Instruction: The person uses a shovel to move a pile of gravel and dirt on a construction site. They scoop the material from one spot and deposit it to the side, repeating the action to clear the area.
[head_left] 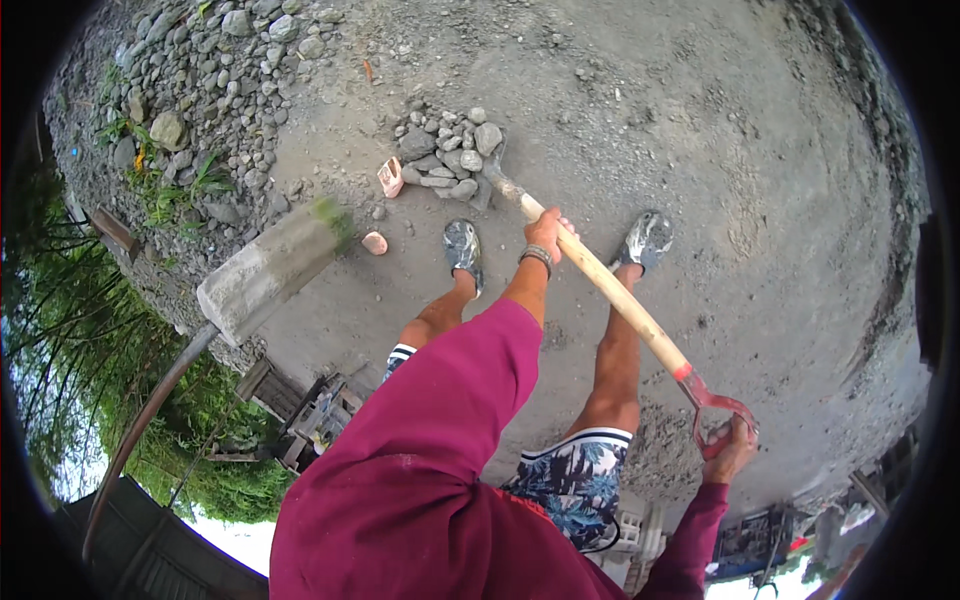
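The fingers of your left hand (pixel 543 236) are wrapped around the pale wooden shaft (pixel 630 308) of the shovel, a little above its metal socket (pixel 508 190); the fingers of your right hand (pixel 732 450) are clenched on the red D-shaped handle (pixel 716 404) at the far end, though partly hidden there. The shovel runs diagonally from that handle, at your right side, to its blade (pixel 484 193) ahead of your feet. The blade meets the right side of a small heap of grey stones (pixel 440 160) and is mostly covered by them; you cannot be told from this view how many rest on metal and how many on the ground. Progress, as judged: the stones are gathered close together and the blade is in place at them; no lift is evident, and the heap is not yet cleared. Just beside the heap, on its left, lies a pinkish broken piece (pixel 391 177), with a rounded pink stone (pixel 375 243) nearer you. Your left shoe (pixel 462 248) and right shoe (pixel 648 240) stand apart on the grey ground (pixel 780 300). Farther left are a mossy concrete block (pixel 275 270) and, beyond it, a broad spread of loose stones (pixel 225 85).
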